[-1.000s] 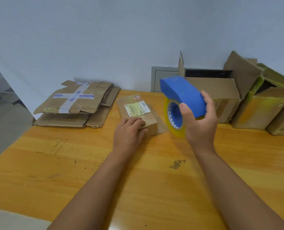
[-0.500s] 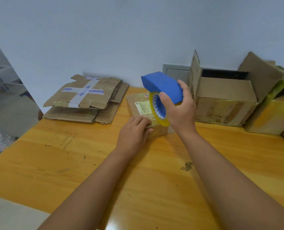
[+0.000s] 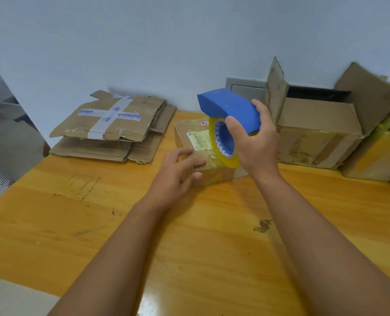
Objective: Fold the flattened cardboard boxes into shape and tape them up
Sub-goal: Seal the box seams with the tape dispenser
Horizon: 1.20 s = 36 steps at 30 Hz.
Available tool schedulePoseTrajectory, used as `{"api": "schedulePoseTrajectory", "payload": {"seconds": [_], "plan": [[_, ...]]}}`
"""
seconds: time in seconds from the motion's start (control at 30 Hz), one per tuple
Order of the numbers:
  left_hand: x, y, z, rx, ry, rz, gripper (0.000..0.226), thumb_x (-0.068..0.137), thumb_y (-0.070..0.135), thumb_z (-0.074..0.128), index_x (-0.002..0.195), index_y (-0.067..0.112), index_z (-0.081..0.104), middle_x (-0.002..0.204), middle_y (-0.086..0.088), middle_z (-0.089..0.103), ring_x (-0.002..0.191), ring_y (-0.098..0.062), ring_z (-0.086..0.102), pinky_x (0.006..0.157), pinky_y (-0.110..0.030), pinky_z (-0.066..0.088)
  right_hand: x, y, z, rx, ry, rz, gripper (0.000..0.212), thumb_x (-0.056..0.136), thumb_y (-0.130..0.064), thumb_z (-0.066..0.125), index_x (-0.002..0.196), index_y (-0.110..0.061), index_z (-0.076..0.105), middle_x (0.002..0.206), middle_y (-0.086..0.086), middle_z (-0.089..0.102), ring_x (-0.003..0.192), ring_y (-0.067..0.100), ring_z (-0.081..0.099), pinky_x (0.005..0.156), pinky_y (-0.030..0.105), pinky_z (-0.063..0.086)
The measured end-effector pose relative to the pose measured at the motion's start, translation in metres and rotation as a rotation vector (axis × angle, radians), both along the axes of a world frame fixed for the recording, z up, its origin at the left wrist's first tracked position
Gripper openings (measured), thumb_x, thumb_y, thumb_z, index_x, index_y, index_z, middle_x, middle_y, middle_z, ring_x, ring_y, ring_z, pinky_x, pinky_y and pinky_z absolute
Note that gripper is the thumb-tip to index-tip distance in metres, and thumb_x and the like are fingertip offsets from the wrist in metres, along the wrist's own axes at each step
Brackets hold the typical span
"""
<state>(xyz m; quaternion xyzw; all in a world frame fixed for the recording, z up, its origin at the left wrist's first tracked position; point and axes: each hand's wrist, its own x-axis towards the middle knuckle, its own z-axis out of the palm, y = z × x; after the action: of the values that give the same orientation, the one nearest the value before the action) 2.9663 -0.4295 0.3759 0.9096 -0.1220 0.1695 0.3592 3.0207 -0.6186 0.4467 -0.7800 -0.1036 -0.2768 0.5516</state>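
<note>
A small folded cardboard box (image 3: 190, 133) with a yellow-green label stands on the wooden table (image 3: 98, 224), a little past its middle. My left hand (image 3: 178, 172) presses flat on the box's near top edge, fingers spread. My right hand (image 3: 255, 142) grips a blue tape dispenser (image 3: 230, 106) with a yellowish tape roll (image 3: 221, 144). The roll's lower rim rests on the box's top at its right side. A stack of flattened cardboard boxes (image 3: 112, 126) lies at the far left of the table.
Several assembled boxes stand along the wall at the right: an open brown box (image 3: 314, 135) with raised flaps and a yellow-taped box (image 3: 376, 156). A grey wall panel (image 3: 244, 85) sits behind them. The table's left edge drops off near the flat stack.
My right hand has carried the tape dispenser from above the table's right down and left onto the small box. My left hand stays on the box; the camera has turned slightly left.
</note>
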Motion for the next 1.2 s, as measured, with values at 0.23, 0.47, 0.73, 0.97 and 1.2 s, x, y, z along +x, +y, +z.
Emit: {"api": "schedulePoseTrajectory", "payload": {"seconds": [0.23, 0.47, 0.73, 0.97, 1.2], "plan": [[0.005, 0.014, 0.001, -0.025, 0.019, -0.025, 0.047, 0.089, 0.027, 0.072, 0.134, 0.031, 0.061, 0.142, 0.019, 0.046, 0.132, -0.001, 0.042, 0.102, -0.025, 0.039, 0.001, 0.001, 0.002, -0.044, 0.011, 0.0, 0.073, 0.082, -0.055, 0.061, 0.143, -0.019, 0.047, 0.101, -0.028, 0.046, 0.091, -0.024, 0.047, 0.07, 0.005, 0.044], [0.008, 0.015, 0.004, -0.04, 0.041, -0.051, 0.047, 0.087, 0.028, 0.074, 0.132, 0.03, 0.062, 0.138, 0.019, 0.049, 0.128, 0.0, 0.043, 0.097, -0.023, 0.041, 0.002, 0.003, 0.007, -0.09, 0.021, 0.005, 0.072, 0.082, -0.057, 0.061, 0.143, -0.021, 0.047, 0.112, -0.013, 0.05, 0.092, -0.01, 0.052, 0.071, 0.009, 0.043], [0.006, -0.024, 0.003, 0.158, -0.255, 0.033, 0.038, 0.076, 0.047, 0.079, 0.103, 0.02, 0.075, 0.102, 0.003, 0.065, 0.106, -0.024, 0.05, 0.088, -0.04, 0.037, -0.005, -0.007, 0.009, -0.039, -0.001, -0.048, 0.073, 0.08, -0.058, 0.064, 0.142, -0.024, 0.048, 0.117, -0.017, 0.051, 0.099, 0.001, 0.051, 0.081, 0.016, 0.046], [0.017, -0.061, 0.002, 0.185, -0.353, 0.021, 0.041, 0.083, 0.044, 0.075, 0.079, 0.004, 0.065, 0.079, -0.009, 0.048, 0.072, -0.024, 0.045, 0.06, -0.038, 0.041, -0.013, -0.025, -0.001, 0.099, 0.017, -0.062, 0.074, 0.079, -0.061, 0.063, 0.142, -0.024, 0.048, 0.124, -0.011, 0.056, 0.107, 0.001, 0.057, 0.082, 0.019, 0.053], [0.016, -0.065, 0.001, 0.181, -0.373, 0.031, 0.032, 0.094, 0.033, 0.065, 0.08, 0.005, 0.062, 0.084, -0.007, 0.052, 0.073, -0.024, 0.047, 0.062, -0.04, 0.04, -0.009, -0.032, -0.004, 0.112, 0.032, -0.029, 0.076, 0.081, -0.06, 0.061, 0.145, -0.022, 0.045, 0.122, -0.01, 0.055, 0.103, -0.008, 0.055, 0.076, 0.012, 0.051]]}}
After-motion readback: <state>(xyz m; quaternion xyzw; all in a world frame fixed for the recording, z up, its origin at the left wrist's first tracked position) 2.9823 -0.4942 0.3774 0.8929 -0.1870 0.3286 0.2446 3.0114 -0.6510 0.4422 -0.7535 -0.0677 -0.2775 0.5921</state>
